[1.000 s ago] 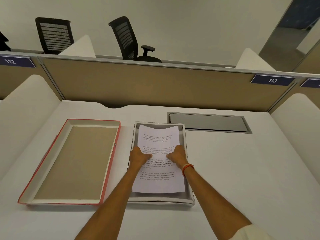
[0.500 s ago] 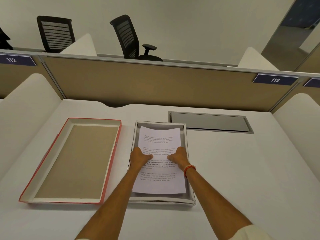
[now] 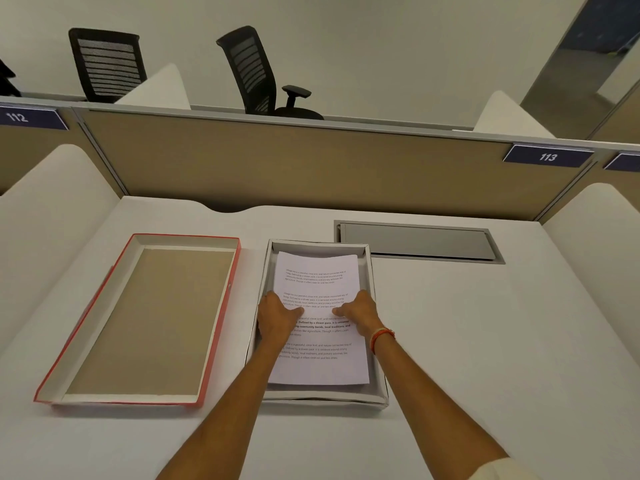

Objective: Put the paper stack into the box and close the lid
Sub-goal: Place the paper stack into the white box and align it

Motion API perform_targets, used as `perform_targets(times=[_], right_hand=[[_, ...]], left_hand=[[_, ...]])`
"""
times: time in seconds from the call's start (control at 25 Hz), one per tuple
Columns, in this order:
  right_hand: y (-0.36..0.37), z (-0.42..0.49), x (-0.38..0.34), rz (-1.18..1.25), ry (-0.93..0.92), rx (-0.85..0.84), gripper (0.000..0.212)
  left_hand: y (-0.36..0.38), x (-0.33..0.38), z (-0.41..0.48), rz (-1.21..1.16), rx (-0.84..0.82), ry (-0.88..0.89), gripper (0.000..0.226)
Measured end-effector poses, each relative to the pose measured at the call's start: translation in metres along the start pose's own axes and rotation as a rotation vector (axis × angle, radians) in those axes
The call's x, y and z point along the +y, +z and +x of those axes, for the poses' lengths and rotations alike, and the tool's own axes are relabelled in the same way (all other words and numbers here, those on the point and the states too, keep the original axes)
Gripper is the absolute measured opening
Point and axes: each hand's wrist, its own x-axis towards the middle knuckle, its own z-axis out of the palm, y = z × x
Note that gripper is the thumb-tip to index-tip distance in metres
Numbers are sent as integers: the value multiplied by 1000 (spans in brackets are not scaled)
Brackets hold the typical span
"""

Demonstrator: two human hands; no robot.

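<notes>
The white printed paper stack [image 3: 318, 370] lies inside the open grey-white box [image 3: 325, 399] at the middle of the desk, its far edge slightly curled. My left hand [image 3: 277, 322] grips the stack's left edge, thumb on top. My right hand [image 3: 358, 315], with an orange band on its wrist, grips the right edge the same way. The fingers under the sheets are hidden. The red-edged lid [image 3: 149, 320] lies upside down to the left of the box, showing its brown inside.
A grey cable hatch [image 3: 415, 242] is set into the white desk behind the box on the right. A tan partition [image 3: 294, 168] closes the back, with white side dividers on both sides. Two black chairs stand beyond it.
Both hands keep their hold on the stack, which has settled slightly lower in the box. The lid and box have not moved.
</notes>
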Motion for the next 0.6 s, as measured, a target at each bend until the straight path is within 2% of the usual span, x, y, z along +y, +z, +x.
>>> perform_targets(times=[0.28, 0.48, 0.6], right_hand=[[-10, 2, -1, -24, 50, 28, 37], [-15, 3, 0, -80, 69, 4, 34], [-19, 2, 2, -83, 84, -6, 36]], left_hand=[[-1, -1, -5, 10, 34, 16, 57], [-13, -4, 3, 7, -62, -15, 62], [-19, -8, 5, -7, -103, -13, 56]])
